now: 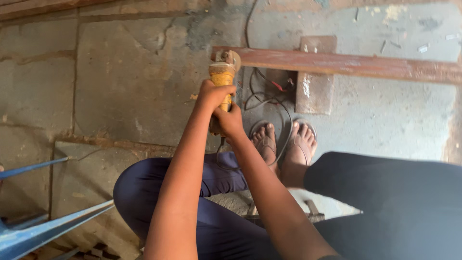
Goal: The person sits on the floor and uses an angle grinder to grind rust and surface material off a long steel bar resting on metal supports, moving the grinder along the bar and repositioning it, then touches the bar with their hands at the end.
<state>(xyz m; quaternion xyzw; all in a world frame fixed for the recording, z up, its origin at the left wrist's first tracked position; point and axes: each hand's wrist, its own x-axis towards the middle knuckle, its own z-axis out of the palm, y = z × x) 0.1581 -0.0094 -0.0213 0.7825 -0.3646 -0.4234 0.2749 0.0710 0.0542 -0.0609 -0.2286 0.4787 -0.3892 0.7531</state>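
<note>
Your left hand (215, 94) and right hand (229, 120) both clamp the yellow angle grinder (222, 76); its head meets the rusty steel bar's (346, 64) end just beyond them.

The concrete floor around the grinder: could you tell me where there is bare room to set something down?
Bare concrete floor lies left of the yellow grinder, held by the left hand and right hand. Crowded: the cables and sandalled feet below the rusty steel bar.

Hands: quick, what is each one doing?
Left hand: closed on the grinder.
Right hand: closed on the grinder.
</note>
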